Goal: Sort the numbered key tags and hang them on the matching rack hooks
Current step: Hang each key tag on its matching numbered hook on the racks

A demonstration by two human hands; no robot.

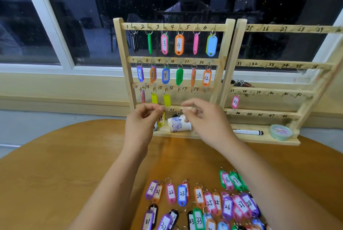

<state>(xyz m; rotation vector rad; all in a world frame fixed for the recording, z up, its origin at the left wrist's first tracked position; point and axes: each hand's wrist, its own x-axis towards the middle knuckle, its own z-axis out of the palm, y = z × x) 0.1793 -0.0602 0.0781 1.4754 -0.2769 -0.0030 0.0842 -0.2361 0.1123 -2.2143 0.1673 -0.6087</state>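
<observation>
Pinching a yellow plastic key tag marked 18 [161,119], the left hand [143,118] sits mid-frame. Beside it the right hand [204,118] is blurred; its grasp cannot be told

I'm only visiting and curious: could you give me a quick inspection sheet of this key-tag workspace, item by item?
Surface: round wooden table.
Job's things: left rack is hung on hooks 1 to 15; right rack shows only pink tag 37; loose tags lie in rows near the person.
Clutter: paper cup on its side, marker and green round tub on the rack base; keys on the sill.
Hands: left hand pinches a yellow tag by its ring near the bottom row; right hand beside it, blurred, grip unclear.
Cables: nothing seen.
Surroundings: dark window behind the racks.
</observation>
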